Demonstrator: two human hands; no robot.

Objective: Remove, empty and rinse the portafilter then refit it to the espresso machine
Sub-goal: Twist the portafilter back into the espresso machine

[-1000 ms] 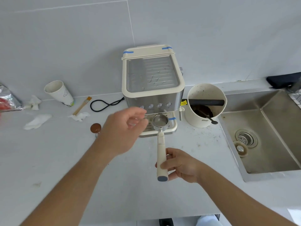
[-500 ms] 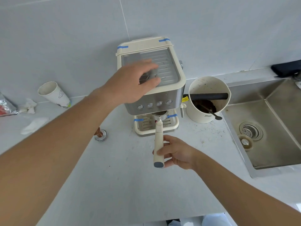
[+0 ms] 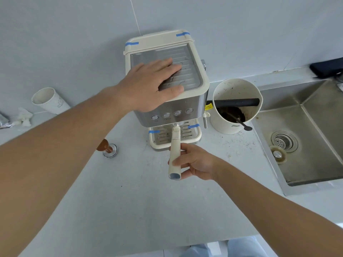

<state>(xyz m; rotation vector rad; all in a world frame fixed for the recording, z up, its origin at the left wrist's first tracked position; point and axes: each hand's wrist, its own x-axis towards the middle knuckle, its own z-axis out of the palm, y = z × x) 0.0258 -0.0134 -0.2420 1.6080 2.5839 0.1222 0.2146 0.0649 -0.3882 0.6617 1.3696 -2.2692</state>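
Both forearms are seen bare up to the edge of the picture; no sleeve, watch, ring or bracelet is worn on them. The left hand (image 3: 148,86) and the right hand (image 3: 196,164) are uncovered, without gloves, and the nails are cut short. At the bottom edge, light blue clothing (image 3: 239,247) is partly seen.

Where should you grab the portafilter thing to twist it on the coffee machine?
Grab the portafilter by its long cream handle, near the free end, coming from the right side, as the right hand does. The handle sticks straight out toward the person, so it probably works as a lever. The left hand lies flat on top of the espresso machine, likely to steady it.
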